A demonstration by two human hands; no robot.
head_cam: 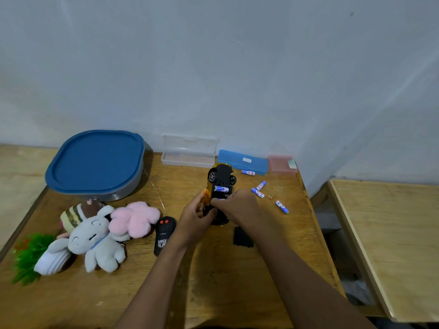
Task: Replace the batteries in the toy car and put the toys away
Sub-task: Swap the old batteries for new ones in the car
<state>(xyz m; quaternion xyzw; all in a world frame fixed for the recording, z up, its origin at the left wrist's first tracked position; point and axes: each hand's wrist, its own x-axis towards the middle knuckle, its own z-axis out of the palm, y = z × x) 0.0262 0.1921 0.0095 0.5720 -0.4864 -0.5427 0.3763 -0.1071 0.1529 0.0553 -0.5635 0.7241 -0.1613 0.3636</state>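
wall: pale grey-blue, plain | wooden table: set against wall | second wooden table: right, apart by a gap

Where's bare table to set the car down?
The table's near edge, in front of the plush toys and remote. Also between the blue-lidded tub and the car. Crowded: loose batteries right of the car, plush toys at left.

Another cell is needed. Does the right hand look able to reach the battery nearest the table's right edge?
Probably yes: that battery lies on bare table beside the right hand, nothing between them.
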